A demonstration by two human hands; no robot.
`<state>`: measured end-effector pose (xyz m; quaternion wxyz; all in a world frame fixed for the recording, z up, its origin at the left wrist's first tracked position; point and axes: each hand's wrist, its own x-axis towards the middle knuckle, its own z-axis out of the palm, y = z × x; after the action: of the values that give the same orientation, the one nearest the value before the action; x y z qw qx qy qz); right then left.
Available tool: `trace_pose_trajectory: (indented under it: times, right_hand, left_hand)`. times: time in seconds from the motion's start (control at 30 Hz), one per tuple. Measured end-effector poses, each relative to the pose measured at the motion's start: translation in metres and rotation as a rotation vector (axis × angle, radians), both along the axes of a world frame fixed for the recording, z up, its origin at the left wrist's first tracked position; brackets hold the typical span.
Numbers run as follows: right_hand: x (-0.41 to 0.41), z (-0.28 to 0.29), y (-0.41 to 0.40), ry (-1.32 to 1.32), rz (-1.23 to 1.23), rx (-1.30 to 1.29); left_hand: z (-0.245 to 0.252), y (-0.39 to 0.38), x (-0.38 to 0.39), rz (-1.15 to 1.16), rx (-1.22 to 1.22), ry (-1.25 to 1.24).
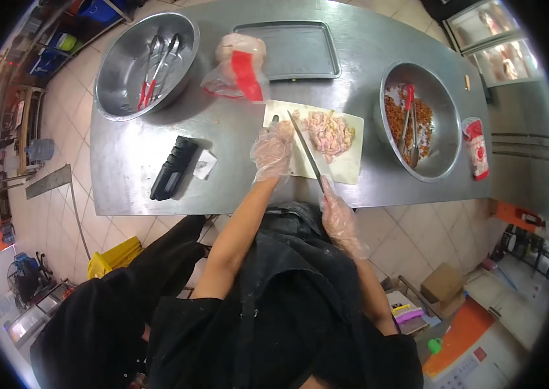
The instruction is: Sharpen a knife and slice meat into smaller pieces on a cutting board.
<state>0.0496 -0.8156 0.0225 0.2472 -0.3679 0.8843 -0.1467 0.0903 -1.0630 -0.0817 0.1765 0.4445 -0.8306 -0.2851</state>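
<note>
My right hand (340,214), in a clear plastic glove, grips the handle of a long kitchen knife (307,148). The blade points away from me across a white cutting board (352,167). Cut pieces of raw, pale pink meat (329,133) lie heaped on the board, right of the blade. My left hand (274,148), gloved likewise, rests at the board's left side, left of the blade; a small bit of meat shows by its fingertips, and whether it pinches anything is hidden. Behind the board stands a plastic bag of raw meat (241,63) with a red band.
On the steel table (235,194) are a metal tray (298,48), a steel bowl with tongs (177,82), a bowl of reddish-brown food and tongs (442,160), a red-and-white packet (476,148), a black object (173,167) and white paper (204,164). Another person (94,316) in black stands close at left.
</note>
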Motion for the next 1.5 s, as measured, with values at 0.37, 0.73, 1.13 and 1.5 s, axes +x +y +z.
trace_pose_trajectory:
  times: [0.37,0.73,1.13,1.5]
  right_hand:
    - [-0.013,-0.027,-0.033,-0.074,0.087,0.076]
    - [-0.023,-0.052,-0.064,-0.041,0.078,0.097]
    - [-0.002,-0.023,-0.031,-0.106,-0.201,-0.175]
    - [0.007,0.005,-0.018,-0.176,-0.221,-0.160]
  left_hand:
    - [-0.004,0.012,0.011,-0.032,-0.203,0.105]
    - [0.017,0.000,0.005,0.098,0.056,0.032]
    - [-0.022,-0.040,-0.006,-0.130,0.199,-0.134]
    - [-0.047,-0.059,0.001,-0.199,0.015,-0.113]
